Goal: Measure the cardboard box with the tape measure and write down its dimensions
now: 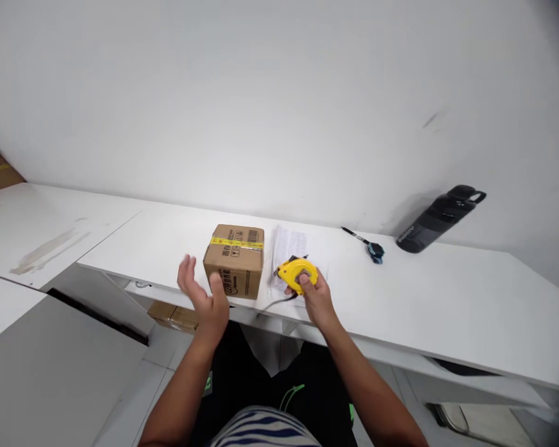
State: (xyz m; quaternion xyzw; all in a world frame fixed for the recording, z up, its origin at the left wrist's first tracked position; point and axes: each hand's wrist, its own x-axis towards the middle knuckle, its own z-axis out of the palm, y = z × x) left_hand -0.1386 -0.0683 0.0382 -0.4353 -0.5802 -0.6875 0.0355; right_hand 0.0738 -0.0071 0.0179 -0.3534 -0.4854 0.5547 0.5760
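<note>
A small cardboard box (pixel 235 261) with a yellow tape strip across its top stands near the front edge of the white table (pixel 428 298). My left hand (pixel 204 297) hovers just left of the box, fingers spread, holding nothing. My right hand (pixel 313 296) grips a yellow tape measure (pixel 297 273) right of the box, thumb on its face. The tape measure rests over a printed paper sheet (pixel 286 245).
A dark water bottle (pixel 436 218) lies on its side at the back right by the wall. A pen and a small blue object (pixel 375 250) lie left of it. Cardboard boxes (pixel 174 315) sit under the table; another white table (pixel 41 230) adjoins at left.
</note>
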